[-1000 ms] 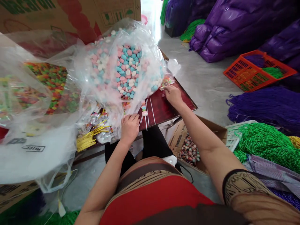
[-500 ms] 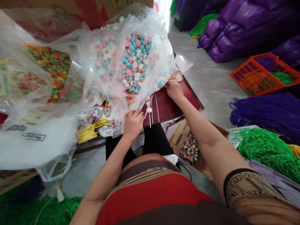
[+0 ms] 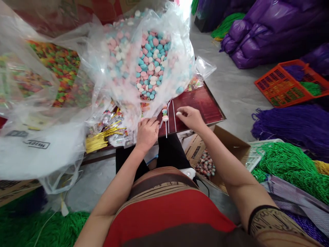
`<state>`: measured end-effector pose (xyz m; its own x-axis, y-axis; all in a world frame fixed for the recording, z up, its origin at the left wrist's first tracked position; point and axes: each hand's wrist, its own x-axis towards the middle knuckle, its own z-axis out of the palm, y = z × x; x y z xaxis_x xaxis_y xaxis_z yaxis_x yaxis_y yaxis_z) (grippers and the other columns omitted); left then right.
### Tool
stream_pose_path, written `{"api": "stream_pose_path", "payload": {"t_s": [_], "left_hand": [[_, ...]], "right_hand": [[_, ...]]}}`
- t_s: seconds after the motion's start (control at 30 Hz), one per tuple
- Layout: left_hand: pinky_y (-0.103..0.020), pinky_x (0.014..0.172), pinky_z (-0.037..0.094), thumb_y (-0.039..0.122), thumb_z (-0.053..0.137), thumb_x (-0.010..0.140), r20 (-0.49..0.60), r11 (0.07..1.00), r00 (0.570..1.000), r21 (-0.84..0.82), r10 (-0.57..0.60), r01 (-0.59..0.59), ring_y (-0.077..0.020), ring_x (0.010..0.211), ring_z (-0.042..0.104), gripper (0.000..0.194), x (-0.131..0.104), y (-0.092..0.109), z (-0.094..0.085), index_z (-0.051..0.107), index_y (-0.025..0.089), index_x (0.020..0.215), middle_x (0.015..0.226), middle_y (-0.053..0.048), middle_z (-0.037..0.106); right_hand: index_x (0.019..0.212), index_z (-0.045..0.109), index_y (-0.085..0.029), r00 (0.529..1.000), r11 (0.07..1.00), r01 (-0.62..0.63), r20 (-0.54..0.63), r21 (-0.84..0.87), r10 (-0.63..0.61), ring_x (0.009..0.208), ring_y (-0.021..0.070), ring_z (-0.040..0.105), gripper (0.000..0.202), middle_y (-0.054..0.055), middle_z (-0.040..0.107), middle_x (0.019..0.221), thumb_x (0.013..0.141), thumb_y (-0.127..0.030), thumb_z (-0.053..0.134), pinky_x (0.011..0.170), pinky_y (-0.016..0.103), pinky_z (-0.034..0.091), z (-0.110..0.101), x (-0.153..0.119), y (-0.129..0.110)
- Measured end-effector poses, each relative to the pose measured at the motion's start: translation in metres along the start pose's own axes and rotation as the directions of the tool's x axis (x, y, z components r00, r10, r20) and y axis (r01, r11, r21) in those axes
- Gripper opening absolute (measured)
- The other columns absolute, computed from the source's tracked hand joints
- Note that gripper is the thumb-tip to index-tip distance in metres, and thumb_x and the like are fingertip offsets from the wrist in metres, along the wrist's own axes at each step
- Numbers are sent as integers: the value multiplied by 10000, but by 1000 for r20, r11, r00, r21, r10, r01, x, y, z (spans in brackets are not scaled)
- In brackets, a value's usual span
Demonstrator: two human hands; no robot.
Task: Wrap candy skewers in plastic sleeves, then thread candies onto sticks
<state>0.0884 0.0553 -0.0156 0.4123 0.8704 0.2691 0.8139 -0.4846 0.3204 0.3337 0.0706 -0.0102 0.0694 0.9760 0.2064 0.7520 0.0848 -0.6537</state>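
Note:
My right hand (image 3: 191,118) is closed in a pinch on a small white candy (image 3: 178,113), just above the dark red table (image 3: 197,103). To its left lies a white stick threaded with pink, blue and green candies (image 3: 165,114), with several bare white sticks beside it. My left hand (image 3: 147,133) rests at the table's near edge, palm down, fingers lying on the clear plastic; its thumb is hidden. Right beyond the hands, a big clear bag of pink, blue and white candies (image 3: 151,68) spreads over the table.
Gold twist ties (image 3: 96,142) lie left of my left hand. A bag of small multicoloured candies (image 3: 65,72) stands at far left. Below the table, a cardboard box (image 3: 235,145) holds candy sticks. An orange basket (image 3: 285,92) and green cord bundles (image 3: 295,171) are on the right.
My right hand has drawn back from the bag's right side, toward me and left, and now shows a white candy in its fingertips. My left hand has hardly moved.

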Motion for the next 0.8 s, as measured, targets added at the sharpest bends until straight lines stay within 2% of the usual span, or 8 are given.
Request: {"api": "stream_pose_path", "payload": {"t_s": [0.07, 0.13, 0.23, 0.43, 0.5, 0.6, 0.7, 0.8], "left_hand": [[-493, 1022, 431, 236, 544, 1005, -1, 1000, 1000, 13, 3, -3, -297, 1171, 628, 265, 0, 0, 0, 783, 222, 1116, 1359, -55, 750], [-491, 1031, 429, 232, 548, 1003, -11, 1000, 1000, 22, 10, -10, -296, 1173, 630, 258, 0, 0, 0, 785, 223, 1105, 1356, -53, 752], [-492, 1020, 435, 235, 547, 1005, -18, 999, 1000, 28, 20, -20, -299, 1174, 631, 260, 0, -1, 2, 783, 218, 1113, 1349, -55, 755], [-497, 1014, 435, 236, 544, 1009, -42, 999, 999, 34, 33, -32, -300, 1160, 635, 264, -1, -2, 3, 784, 210, 1116, 1344, -57, 757], [-495, 1015, 433, 227, 544, 1007, -51, 998, 998, 38, 45, -43, -299, 1152, 638, 262, -1, -2, 3, 783, 214, 1112, 1342, -55, 757], [-498, 1023, 429, 217, 549, 1001, -59, 998, 997, 46, 54, -51, -301, 1146, 639, 254, -2, -3, 3, 780, 223, 1108, 1328, -60, 763], [-498, 1010, 436, 217, 555, 999, -63, 996, 996, 57, 65, -62, -302, 1140, 640, 247, -2, -3, 3, 775, 222, 1111, 1317, -60, 766], [-501, 1016, 438, 209, 549, 999, -70, 995, 995, 69, 77, -72, -300, 1134, 640, 248, -2, -2, 2, 772, 217, 1107, 1316, -58, 765]], "right_hand": [[991, 803, -199, 995, 997, 34, 92, -72, -27, 864, 220, 687, 221, 81, 766, 943, 939, -284, 606, 883, 354, 536, 4, -7, -6], [1018, 814, -200, 998, 991, 26, 65, -134, -18, 917, 232, 698, 290, 96, 764, 969, 989, -284, 538, 901, 352, 532, 1, -5, -4], [1108, 814, -182, 998, 972, -64, -41, -226, 56, 952, 255, 703, 332, 125, 756, 1044, 998, -256, 509, 897, 366, 538, -11, 8, 7], [1053, 814, -149, 989, 920, -133, 15, -369, 148, 980, 286, 696, 261, 167, 744, 1081, 935, -231, 596, 918, 403, 541, -16, 23, 22], [983, 798, -155, 986, 937, -157, 6, -311, 167, 936, 265, 690, 186, 136, 751, 1012, 882, -217, 654, 916, 400, 543, -14, 24, 23], [878, 753, -170, 983, 977, -186, -25, -103, 184, 836, 214, 670, 93, 64, 751, 887, 802, -211, 716, 874, 371, 551, -22, 34, 26], [923, 733, -179, 970, 985, -130, -192, 114, 150, 803, 185, 668, 133, 42, 753, 891, 836, -272, 695, 840, 353, 554, -47, 63, 31], [1066, 713, -188, 912, 986, -68, -391, 150, 122, 840, 192, 689, 228, 68, 751, 995, 913, -334, 629, 800, 347, 559, -81, 108, 40]]}}
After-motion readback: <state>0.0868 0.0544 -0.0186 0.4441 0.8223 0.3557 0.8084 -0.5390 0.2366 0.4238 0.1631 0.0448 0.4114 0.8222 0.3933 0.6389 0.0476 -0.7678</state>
